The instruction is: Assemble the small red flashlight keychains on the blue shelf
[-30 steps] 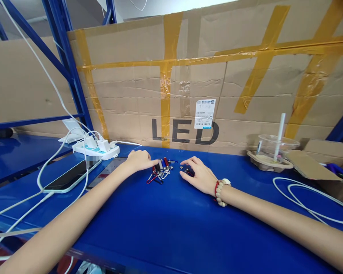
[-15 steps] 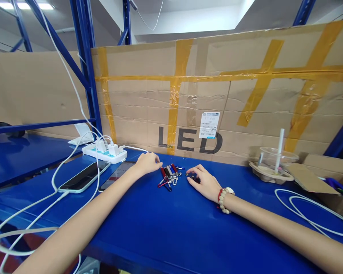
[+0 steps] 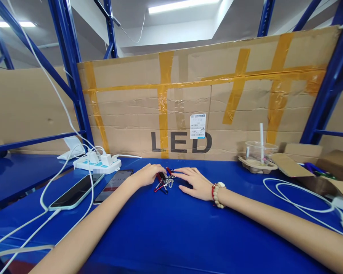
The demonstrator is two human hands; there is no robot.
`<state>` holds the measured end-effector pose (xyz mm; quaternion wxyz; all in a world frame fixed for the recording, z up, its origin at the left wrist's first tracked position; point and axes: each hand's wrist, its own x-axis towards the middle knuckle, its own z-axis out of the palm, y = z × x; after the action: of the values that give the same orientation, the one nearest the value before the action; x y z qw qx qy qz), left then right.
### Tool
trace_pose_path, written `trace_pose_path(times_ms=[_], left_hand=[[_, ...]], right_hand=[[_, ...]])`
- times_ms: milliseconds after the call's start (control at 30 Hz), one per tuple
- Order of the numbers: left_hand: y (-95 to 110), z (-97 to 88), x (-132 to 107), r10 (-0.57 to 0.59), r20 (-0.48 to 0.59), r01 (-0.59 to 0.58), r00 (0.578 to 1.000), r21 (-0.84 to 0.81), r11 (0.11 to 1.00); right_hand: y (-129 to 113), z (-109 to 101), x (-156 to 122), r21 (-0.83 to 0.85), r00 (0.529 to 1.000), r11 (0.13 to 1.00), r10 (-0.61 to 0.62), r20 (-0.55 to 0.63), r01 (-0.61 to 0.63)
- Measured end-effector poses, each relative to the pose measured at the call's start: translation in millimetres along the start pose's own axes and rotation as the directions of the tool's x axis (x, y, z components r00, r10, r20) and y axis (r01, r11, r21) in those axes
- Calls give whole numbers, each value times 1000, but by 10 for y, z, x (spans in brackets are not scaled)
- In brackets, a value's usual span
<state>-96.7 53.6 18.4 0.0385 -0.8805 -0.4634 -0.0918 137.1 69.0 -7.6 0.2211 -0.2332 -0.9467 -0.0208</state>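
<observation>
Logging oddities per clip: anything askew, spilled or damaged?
Nothing looks spilled, but small red, black and silver carabiner clips lie jumbled at the left hand, and the brown cardboard panel behind looks worn, creased and patched with slanting yellow tape.

Small red and black cylinders, clips attached, bunched on blue tabletop.

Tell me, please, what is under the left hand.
At the edge of the left hand, red and black keychains show partly; whatever it covers cannot be seen.
</observation>
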Motion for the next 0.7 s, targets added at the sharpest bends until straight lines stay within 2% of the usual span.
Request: trace_pose_path(times_ms=[167, 333, 400, 500, 567, 700], left_hand=[[-41, -8, 0, -20, -2, 20, 1000, -48, 999], [-54, -57, -10, -3, 23, 5, 1000, -99, 995], [-74, -52, -5, -30, 21, 32, 999, -90, 995], [-71, -25, 9, -72, -43, 71, 996, -24, 997], [-32, -16, 18, -59, -70, 62, 996, 52, 997], [55, -49, 23, 9, -35, -2, 999, 185, 983]], right_hand=[[44, 23, 2, 38, 994, 999, -41, 103, 37], [82, 68, -8, 51, 998, 999, -11, 66, 7], [82, 69, -15, 58, 999, 998, 15, 49, -18], [77, 63, -22, 71, 998, 996, 48, 43, -51], [79, 65, -23, 78, 997, 995, 58, 46, -61], [92, 86, -25, 93, 998, 994, 61, 24, -63]])
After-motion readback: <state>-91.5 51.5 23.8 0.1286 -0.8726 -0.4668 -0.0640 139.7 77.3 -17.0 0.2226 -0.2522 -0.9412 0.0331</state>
